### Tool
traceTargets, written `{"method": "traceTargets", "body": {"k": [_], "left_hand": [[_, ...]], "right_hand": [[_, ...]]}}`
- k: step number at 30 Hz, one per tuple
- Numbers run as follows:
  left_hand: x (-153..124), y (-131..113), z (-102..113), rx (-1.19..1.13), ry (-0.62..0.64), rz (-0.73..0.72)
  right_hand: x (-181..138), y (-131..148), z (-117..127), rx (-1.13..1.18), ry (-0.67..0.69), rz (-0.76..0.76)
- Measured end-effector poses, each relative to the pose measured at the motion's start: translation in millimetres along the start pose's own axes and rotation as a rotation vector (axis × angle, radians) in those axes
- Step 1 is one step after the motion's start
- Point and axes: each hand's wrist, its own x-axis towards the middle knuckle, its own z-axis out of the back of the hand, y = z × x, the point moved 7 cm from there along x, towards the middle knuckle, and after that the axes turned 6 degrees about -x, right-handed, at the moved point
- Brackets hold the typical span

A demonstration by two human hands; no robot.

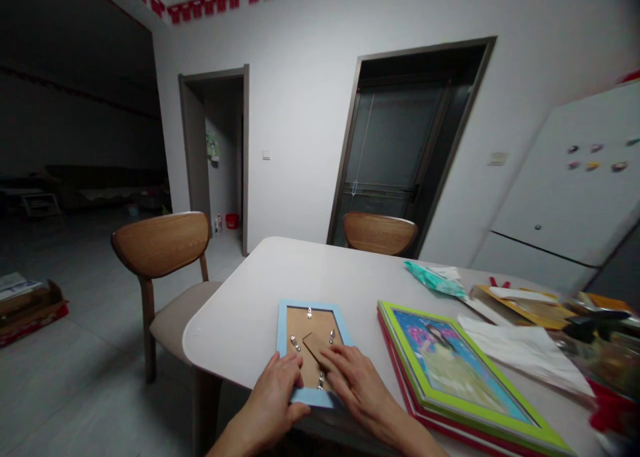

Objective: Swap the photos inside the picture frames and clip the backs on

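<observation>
A small picture frame (287,323) with a light blue border lies face down on the white table (240,310); its brown backing board with metal clips and a fold-out stand shows. My left hand (273,393) rests on its near left corner, thumb over the blue edge, fingers lying on the backing. My right hand (357,380) lies flat on the backing at the near right, fingers stretched toward the stand. Neither hand lifts the frame.
A stack of larger frames (465,383), the top one green with a picture of a person, lies to the right. Beyond are white paper (525,353), a teal bag (435,280) and clutter. Two wooden chairs (160,247) stand around the table; a fridge (565,197) stands right.
</observation>
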Motion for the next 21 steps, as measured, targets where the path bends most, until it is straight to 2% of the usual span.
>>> {"method": "traceTargets", "body": {"k": [4,8,17,21], "left_hand": [[1.2,2.4,0.1,-0.013,-0.011,-0.003],[2.5,5.5,0.0,-0.008,-0.05,-0.005],[0.6,5.6,-1.3,0.013,-0.039,0.02],[-0.9,4.3,0.1,0.001,-0.016,0.007]], "right_hand": [[23.2,-32.8,-0.9,-0.17,-0.04,-0.179],[33.9,-45.9,-7.9,-0.204,-0.012,-0.23],[28.3,-45.9,-10.8,-0.142,-0.014,-0.205],[29.9,-28.3,-9.5,-0.169,-0.055,-0.169]]}}
